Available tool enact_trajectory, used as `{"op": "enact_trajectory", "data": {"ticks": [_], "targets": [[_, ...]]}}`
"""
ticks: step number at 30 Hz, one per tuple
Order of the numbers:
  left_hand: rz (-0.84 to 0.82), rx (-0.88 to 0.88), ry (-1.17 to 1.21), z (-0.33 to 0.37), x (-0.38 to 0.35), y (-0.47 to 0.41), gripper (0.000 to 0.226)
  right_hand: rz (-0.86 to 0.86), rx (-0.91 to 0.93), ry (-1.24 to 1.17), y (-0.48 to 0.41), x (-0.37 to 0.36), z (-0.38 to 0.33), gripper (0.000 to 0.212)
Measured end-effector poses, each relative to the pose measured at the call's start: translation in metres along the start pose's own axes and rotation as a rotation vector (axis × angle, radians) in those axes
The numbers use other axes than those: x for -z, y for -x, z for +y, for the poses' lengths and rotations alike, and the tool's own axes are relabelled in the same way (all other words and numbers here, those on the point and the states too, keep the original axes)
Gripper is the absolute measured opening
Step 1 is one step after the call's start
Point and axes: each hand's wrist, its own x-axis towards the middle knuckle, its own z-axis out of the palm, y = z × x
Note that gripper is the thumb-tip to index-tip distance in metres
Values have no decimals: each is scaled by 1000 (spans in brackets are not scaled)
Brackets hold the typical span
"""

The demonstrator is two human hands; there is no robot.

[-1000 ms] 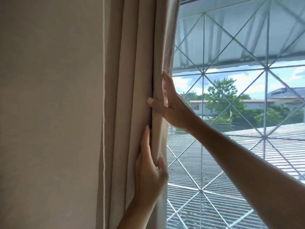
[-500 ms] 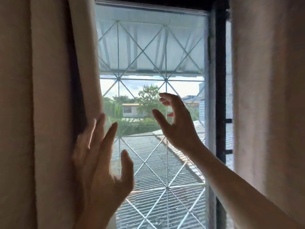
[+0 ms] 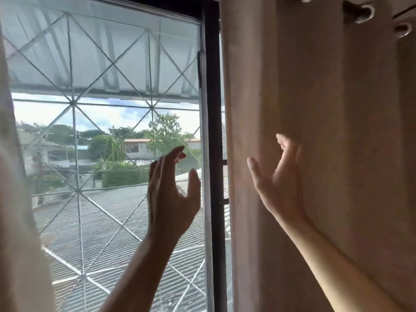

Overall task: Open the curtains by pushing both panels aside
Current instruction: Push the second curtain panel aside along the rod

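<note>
The right curtain panel, beige with metal eyelets at its top, hangs over the right part of the window. My right hand is open, its palm and fingers against a fold of this panel near its left edge. My left hand is raised in front of the glass with fingers apart, holding nothing. The left curtain panel is bunched at the far left edge of view, apart from both hands.
A dark window frame post stands between my two hands. Behind the glass is a diamond-pattern metal grille, with an awning, corrugated roofs, trees and houses outside.
Both hands let go of the left panel and moved right. My view turned right too. My right hand now rests on the right panel; my left hand is in front of the glass.
</note>
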Motion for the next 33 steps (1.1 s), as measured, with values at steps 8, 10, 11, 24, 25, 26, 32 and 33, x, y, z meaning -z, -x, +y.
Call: {"op": "enact_trajectory", "data": {"ticks": [8,10,11,24,25,26,32,33], "targets": [[-67,74,44,32,-88,-23,60,-189,-131,99,28,4,61,95],[-88,79,50,35,-104,-27,65,-219,-154,114,39,1,68,99],[-96,77,46,36,-113,-28,68,-225,-166,124,44,-2,72,101],[-93,113,96,26,-199,-43,100,-140,-201,205,62,-35,109,113],[-103,120,111,27,-202,-45,102,-130,-192,202,61,-36,110,111],[-117,129,130,26,-206,-46,102,-119,-185,201,60,-38,112,108],[-191,106,263,25,-233,-42,105,-60,-133,204,54,-47,121,91],[-196,94,274,26,-237,-41,106,-48,-122,209,52,-47,121,88]]}}
